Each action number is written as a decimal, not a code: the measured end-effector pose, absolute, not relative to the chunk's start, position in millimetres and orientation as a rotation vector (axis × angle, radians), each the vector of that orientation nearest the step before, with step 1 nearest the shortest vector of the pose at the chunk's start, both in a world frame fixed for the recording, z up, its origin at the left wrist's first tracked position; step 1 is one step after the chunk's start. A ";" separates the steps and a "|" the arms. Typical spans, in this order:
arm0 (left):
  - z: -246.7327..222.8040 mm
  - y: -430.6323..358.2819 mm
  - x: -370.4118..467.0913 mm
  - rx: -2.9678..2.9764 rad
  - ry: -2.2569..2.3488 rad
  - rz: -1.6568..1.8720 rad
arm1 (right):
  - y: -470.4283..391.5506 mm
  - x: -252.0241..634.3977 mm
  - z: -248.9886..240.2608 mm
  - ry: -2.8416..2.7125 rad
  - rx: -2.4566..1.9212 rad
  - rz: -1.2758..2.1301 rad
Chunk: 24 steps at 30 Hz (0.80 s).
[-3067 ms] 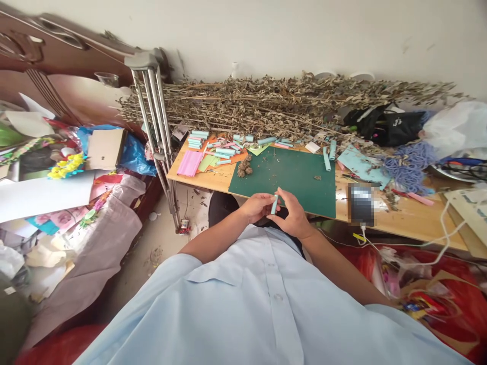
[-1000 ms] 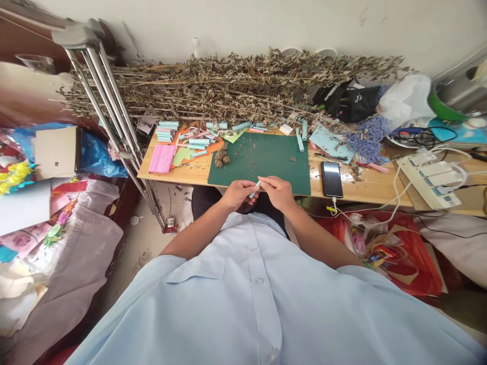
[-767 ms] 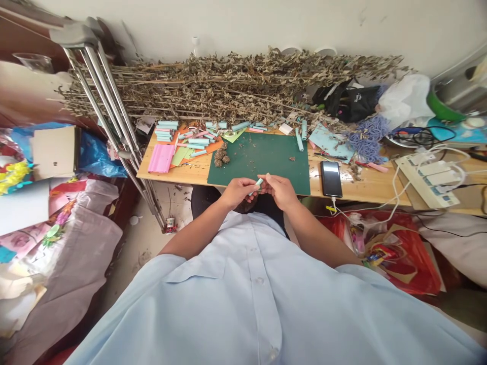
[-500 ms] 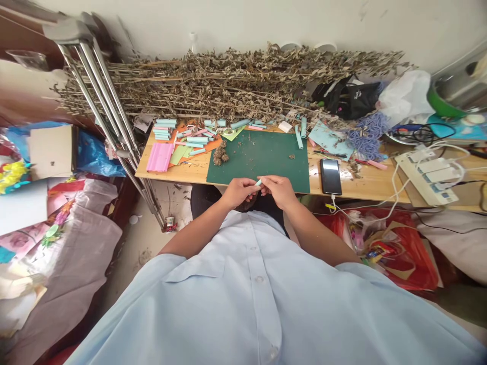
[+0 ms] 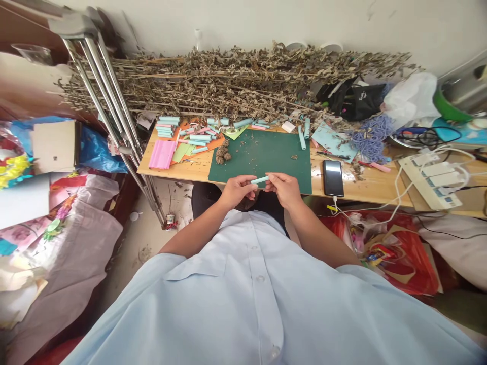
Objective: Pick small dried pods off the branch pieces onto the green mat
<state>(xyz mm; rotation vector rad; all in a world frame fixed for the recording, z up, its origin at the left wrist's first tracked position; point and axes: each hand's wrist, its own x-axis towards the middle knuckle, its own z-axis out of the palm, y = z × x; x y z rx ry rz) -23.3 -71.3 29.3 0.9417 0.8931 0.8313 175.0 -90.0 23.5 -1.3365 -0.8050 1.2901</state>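
Pale-blue slim paper roll (image 5: pixel 259 180) pinched between two hands.
Left hand (image 5: pixel 283 188) and right hand (image 5: pixel 238 191) each grip one end.

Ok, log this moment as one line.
left hand: holding pale-blue roll | right hand: holding roll's other end | brown clumps: on green mat | phone: cable attached

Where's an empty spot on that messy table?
The middle of the green mat has just crumbs, between the brown clumps and two blue rolls far right. A smaller bare wood patch lies between the phone and power strip. Dried stalks crowd the back; pink paper and more rolls crowd the left.
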 end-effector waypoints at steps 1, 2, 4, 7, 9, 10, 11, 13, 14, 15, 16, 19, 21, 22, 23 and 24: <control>30.0 -71.6 -23.7 0.899 0.846 0.852 | -89.8 175.4 23.4 -0.799 -1.329 1.279; 31.0 -71.8 -24.1 0.854 0.804 0.867 | -90.0 175.4 23.6 -0.794 -1.322 1.280; 33.1 -72.2 -24.5 0.776 0.748 0.885 | -91.4 173.7 25.0 -0.781 -1.302 1.305; 34.7 -72.1 -25.3 0.719 0.730 0.889 | -95.2 168.0 29.1 -0.754 -1.268 1.337; 33.9 -71.5 -26.5 0.699 0.731 0.883 | -96.9 164.5 31.4 -0.746 -1.261 1.336; 33.2 -71.1 -27.4 0.692 0.727 0.878 | -97.2 163.5 32.0 -0.749 -1.261 1.330; 32.4 -70.7 -28.4 0.687 0.719 0.875 | -97.1 163.0 32.3 -0.757 -1.261 1.322; 31.4 -70.0 -30.6 0.684 0.708 0.871 | -95.8 163.3 31.9 -0.784 -1.265 1.301; 31.4 -69.7 -31.6 0.685 0.706 0.871 | -95.0 163.7 31.5 -0.802 -1.271 1.288; 31.8 -69.4 -32.6 0.689 0.705 0.873 | -94.2 164.1 31.1 -0.822 -1.283 1.270; 32.4 -69.1 -33.3 0.696 0.704 0.875 | -93.7 164.4 30.8 -0.845 -1.297 1.246; 34.9 -68.1 -34.5 0.766 0.739 0.877 | -94.0 163.9 31.2 -0.928 -1.341 1.157; 36.2 -68.1 -34.8 0.860 0.822 0.884 | -95.7 163.1 32.0 -0.992 -1.360 1.115; 36.7 -68.5 -35.0 0.916 0.874 0.883 | -96.8 162.7 32.1 -1.015 -1.368 1.101; 37.0 -69.4 -35.5 0.971 0.927 0.883 | -98.0 162.4 31.9 -1.034 -1.379 1.091; 37.0 -70.5 -36.3 1.026 0.967 0.858 | -99.1 162.0 31.1 -1.039 -1.391 1.078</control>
